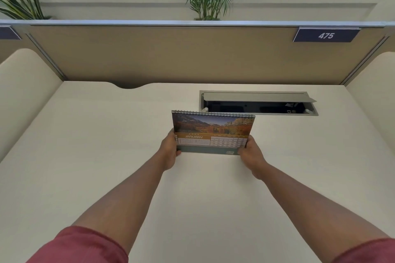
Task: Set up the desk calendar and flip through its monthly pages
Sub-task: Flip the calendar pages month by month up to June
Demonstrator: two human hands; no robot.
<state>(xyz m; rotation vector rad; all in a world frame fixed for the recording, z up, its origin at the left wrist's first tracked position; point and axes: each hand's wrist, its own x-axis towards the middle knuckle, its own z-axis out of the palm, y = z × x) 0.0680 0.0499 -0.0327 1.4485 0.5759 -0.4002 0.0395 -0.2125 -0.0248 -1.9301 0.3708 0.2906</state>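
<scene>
A spiral-bound desk calendar (211,130) stands upright near the middle of the cream desk (106,134), its wire binding at the top. The facing page shows a mountain landscape photo above an orange JANUARY banner and a date grid. My left hand (170,151) grips the calendar's lower left corner. My right hand (251,156) grips its lower right corner. Both arms reach straight forward, and the calendar's back side is hidden.
An open cable hatch (258,102) with a raised grey lid sits in the desk just behind and right of the calendar. A tan partition (171,55) with a "475" label (326,35) closes the back; cream side panels flank the desk. Plants stand beyond.
</scene>
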